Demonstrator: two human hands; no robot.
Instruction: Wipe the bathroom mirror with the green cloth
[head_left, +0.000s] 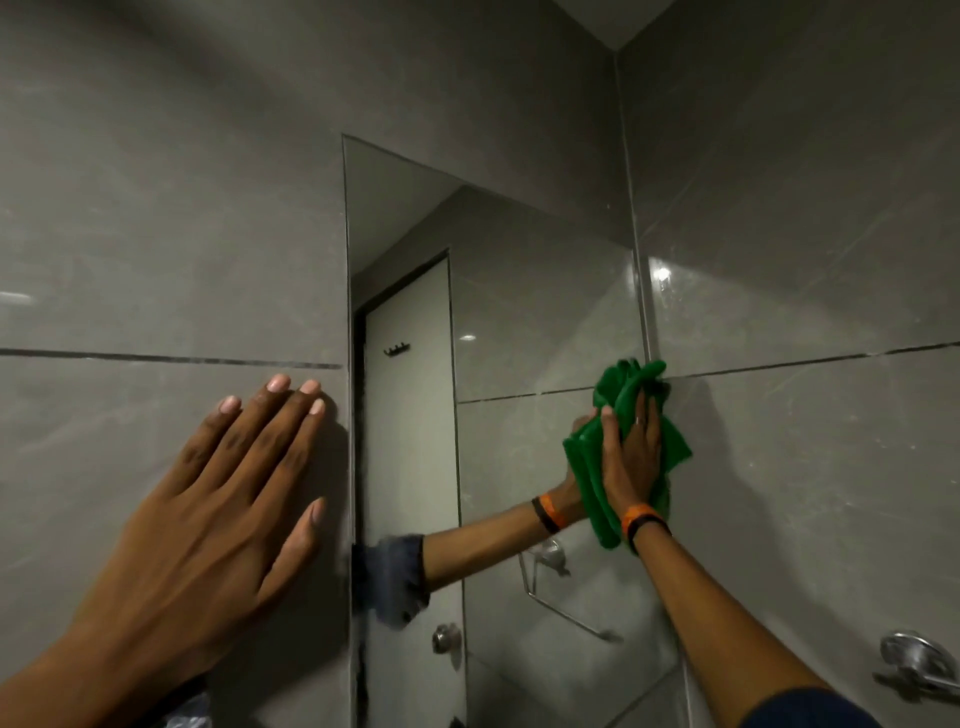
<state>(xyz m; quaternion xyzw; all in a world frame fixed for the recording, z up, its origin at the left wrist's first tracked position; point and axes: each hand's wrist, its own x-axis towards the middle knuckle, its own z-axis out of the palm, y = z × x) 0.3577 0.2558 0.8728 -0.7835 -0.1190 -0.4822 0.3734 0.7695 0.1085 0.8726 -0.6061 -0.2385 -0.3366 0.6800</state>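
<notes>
The bathroom mirror (498, 291) is a tall frameless pane set in the grey tiled wall, running from the middle of the view to the room's corner. My right hand (631, 452) presses the bunched green cloth (618, 389) flat against the mirror's right edge, about halfway up. Its reflection shows a forearm with an orange wristband. My left hand (228, 499) lies flat with fingers spread on the tile just left of the mirror, holding nothing.
A side wall (810, 260) meets the mirror's right edge at the corner. A chrome fitting (914, 662) sticks out of that wall at lower right. The mirror reflects a door, a hook rack and a chrome towel holder.
</notes>
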